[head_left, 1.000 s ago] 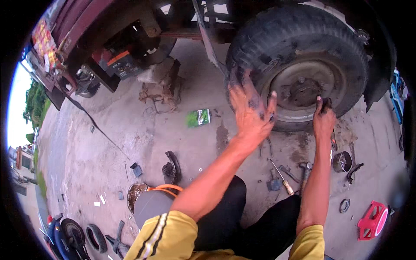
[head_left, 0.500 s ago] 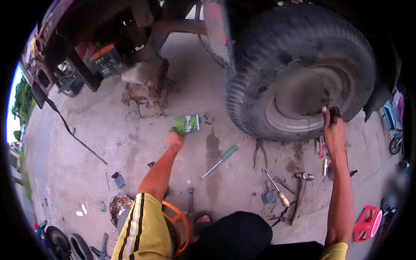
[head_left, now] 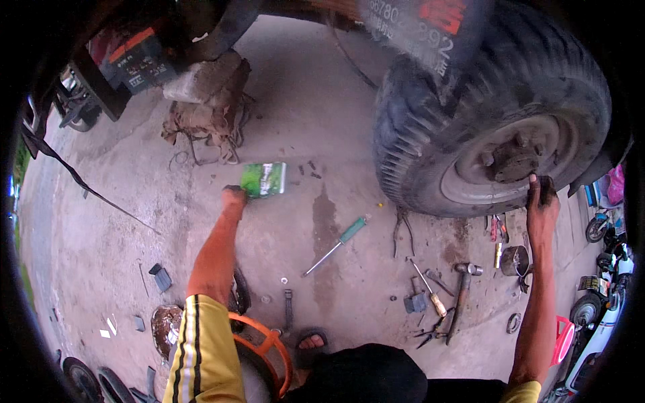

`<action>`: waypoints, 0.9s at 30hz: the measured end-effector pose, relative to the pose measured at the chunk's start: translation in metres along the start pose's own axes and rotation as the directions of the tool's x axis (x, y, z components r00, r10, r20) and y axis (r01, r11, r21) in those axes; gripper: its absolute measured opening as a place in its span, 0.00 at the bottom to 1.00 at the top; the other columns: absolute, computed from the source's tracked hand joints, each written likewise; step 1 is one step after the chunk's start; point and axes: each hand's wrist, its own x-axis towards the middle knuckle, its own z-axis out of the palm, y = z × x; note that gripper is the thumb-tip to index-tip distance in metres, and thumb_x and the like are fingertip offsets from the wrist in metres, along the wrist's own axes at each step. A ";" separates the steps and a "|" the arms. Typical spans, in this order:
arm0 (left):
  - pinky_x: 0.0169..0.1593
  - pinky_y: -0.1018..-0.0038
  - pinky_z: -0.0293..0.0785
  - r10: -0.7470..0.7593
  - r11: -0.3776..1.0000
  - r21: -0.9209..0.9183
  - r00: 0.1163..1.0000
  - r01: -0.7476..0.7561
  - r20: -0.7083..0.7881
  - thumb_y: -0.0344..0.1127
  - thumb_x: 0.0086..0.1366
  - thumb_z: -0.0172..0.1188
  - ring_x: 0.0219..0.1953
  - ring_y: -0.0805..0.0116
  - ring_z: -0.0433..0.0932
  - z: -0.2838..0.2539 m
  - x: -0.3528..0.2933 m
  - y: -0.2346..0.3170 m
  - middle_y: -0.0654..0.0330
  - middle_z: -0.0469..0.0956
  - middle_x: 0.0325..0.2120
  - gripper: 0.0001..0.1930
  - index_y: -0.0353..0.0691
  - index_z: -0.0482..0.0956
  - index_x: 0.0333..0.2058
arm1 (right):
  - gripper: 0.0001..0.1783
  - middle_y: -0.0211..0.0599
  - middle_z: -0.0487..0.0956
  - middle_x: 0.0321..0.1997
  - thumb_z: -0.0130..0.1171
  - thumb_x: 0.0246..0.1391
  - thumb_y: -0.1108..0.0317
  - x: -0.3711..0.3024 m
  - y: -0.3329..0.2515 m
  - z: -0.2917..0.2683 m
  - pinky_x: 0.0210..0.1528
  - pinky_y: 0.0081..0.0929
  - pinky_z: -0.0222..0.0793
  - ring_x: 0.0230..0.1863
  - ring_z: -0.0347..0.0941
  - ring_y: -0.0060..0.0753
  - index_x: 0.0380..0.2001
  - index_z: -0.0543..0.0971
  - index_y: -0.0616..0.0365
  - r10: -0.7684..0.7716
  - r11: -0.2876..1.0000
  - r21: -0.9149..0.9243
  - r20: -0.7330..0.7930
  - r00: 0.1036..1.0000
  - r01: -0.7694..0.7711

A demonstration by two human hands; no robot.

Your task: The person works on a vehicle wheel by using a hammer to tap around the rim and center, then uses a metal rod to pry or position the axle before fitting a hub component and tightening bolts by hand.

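Note:
My left hand (head_left: 234, 196) is closed on the edge of a green and white packet (head_left: 262, 180), held out over the concrete floor. To the right, my right hand (head_left: 541, 200) is at the lower edge of the wheel rim (head_left: 470, 189). Its fingers are dark with grime and curled, with the thumb pointing up; whatever they hold, if anything, is hidden. The large tyre (head_left: 410, 154) stands upright, and its dirty hub (head_left: 516, 164) shows in the middle of the rim.
On the floor lie a green-handled screwdriver (head_left: 351, 230), pliers (head_left: 403, 234), a hammer (head_left: 463, 289), a wooden-handled screwdriver (head_left: 437, 303) and a round metal ring (head_left: 514, 260). A cloth-covered block (head_left: 208, 114) stands far left. An orange ring-shaped frame (head_left: 272, 342) is near my left arm.
The view has shifted, and the hub now shows. My left hand and the packet have moved left and slightly up in view. My right hand remains by the rim.

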 end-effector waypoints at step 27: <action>0.52 0.57 0.71 0.461 0.758 -0.406 0.860 -0.511 -0.220 0.29 0.58 0.53 0.49 0.48 0.73 -0.093 -0.071 0.174 0.46 0.75 0.43 0.15 0.35 0.74 0.46 | 0.25 0.28 0.67 0.18 0.51 0.61 0.43 0.002 0.036 0.022 0.16 0.23 0.51 0.15 0.57 0.18 0.25 0.72 0.53 0.415 0.669 0.558 0.267 0.870 -0.491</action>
